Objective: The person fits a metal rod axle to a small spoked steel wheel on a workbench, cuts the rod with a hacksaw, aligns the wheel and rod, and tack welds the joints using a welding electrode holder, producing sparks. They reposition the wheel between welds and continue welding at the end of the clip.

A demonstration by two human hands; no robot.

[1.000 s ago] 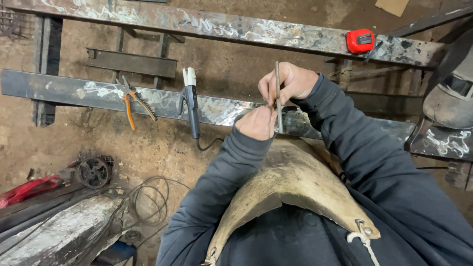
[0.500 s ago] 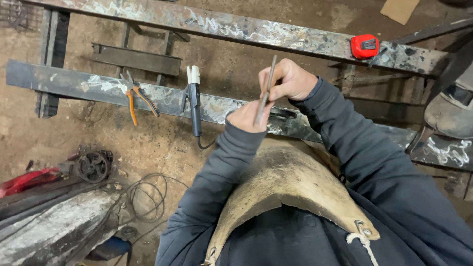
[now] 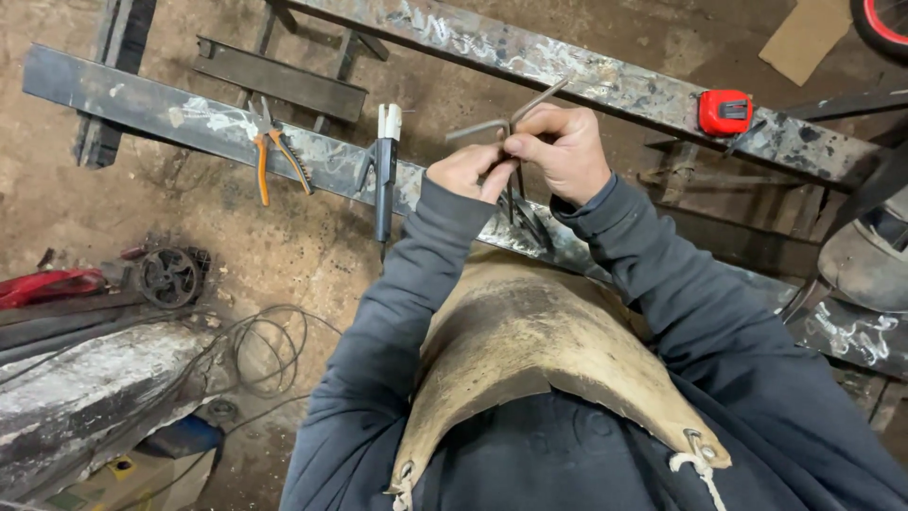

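Both hands are up over the steel frame, working a thin metal rod point(image 3: 506, 121) that now shows a clear bend, one leg pointing left, another running up and to the right. The right hand point(image 3: 565, 151) is curled shut on the rod right at the bend, thumb and fingers pinched tight, and the left hand point(image 3: 465, 172) is closed just beside it, its fingers wrapped on the lower part; a short dark length pokes down below them. To do this well, I'd say keep the two grips close to the bend, so the rod folds there and not along its length, and push steadily, not in jerks. Below the hands, the long flat bar point(image 3: 203, 123) carries orange-handled pliers point(image 3: 274, 156) and an electrode holder point(image 3: 385, 170), both well clear to the left. A red tape measure point(image 3: 725, 112) sits on the far bar point(image 3: 605, 80), apart to the right.
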